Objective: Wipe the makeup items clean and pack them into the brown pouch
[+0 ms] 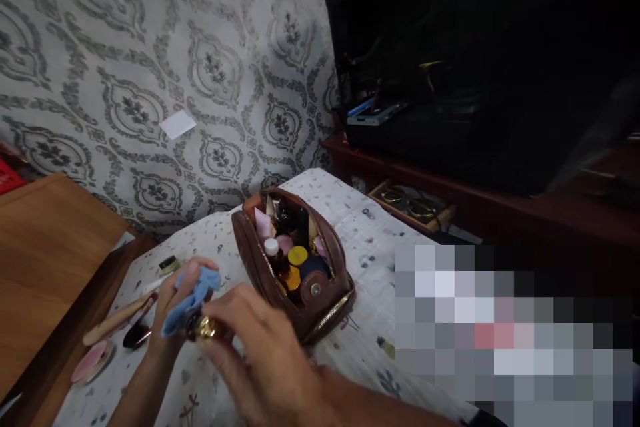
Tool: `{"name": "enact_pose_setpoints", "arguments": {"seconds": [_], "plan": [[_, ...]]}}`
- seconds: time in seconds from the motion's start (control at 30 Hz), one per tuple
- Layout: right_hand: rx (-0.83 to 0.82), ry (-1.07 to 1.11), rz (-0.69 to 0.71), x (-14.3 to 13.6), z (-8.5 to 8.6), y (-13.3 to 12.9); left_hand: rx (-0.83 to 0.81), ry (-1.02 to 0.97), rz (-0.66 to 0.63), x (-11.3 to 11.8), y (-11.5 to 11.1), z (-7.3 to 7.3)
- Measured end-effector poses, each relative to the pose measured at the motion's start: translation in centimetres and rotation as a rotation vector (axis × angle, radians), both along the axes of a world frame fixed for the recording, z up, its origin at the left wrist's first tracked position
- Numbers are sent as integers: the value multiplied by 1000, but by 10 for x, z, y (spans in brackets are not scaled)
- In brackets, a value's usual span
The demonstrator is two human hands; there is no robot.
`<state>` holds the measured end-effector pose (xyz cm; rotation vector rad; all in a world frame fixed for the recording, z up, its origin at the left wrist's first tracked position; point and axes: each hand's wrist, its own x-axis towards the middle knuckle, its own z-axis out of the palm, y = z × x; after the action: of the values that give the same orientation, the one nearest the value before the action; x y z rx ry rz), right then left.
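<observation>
My left hand [169,310] is closed on a crumpled blue cloth [197,290]. My right hand [267,350] pinches a small dark bottle with a shiny gold cap [207,327] between thumb and fingers, its dark end against the cloth. Just beyond my hands stands a brown cosmetic bag [297,317], unzipped. Inside it show a white-capped bottle [271,247], a yellow round lid [298,255], an amber container [291,278] and several other items, partly hidden. Left of my left hand lie a pink compact [93,361], a dark brush-like item [135,333] and a beige stick [117,320].
Patterned white cloth [370,260] covers the surface under the bag. A green-lidded jar [169,265] sits behind my left hand. At right, a dark television-like screen [480,80] stands on a reddish-brown cabinet; a wooden tray [415,208] holds glasses. A wooden panel [60,260] borders the left.
</observation>
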<state>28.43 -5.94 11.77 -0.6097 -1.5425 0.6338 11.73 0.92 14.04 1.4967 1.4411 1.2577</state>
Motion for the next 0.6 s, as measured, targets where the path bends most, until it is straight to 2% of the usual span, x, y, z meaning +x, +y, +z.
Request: {"name": "enact_pose_setpoints", "arguments": {"seconds": [0.1, 0.17, 0.2, 0.33, 0.43, 0.6], "plan": [[9, 85, -130, 45, 29, 16, 433, 498, -283, 28, 20, 30], [-24, 141, -174, 78, 47, 34, 527, 774, -455, 45, 37, 41], [-6, 140, -188, 93, 54, 44, 574, 911, -501, 52, 45, 44], [65, 31, -273, 134, 71, 87, 655, 1338, -558, 73, 75, 43], [99, -42, -291, 139, 68, 116, 638, 1422, -579, 75, 83, 41], [90, -245, -212, 112, 52, 159, 612, 1334, -564, 58, 73, 38]]}}
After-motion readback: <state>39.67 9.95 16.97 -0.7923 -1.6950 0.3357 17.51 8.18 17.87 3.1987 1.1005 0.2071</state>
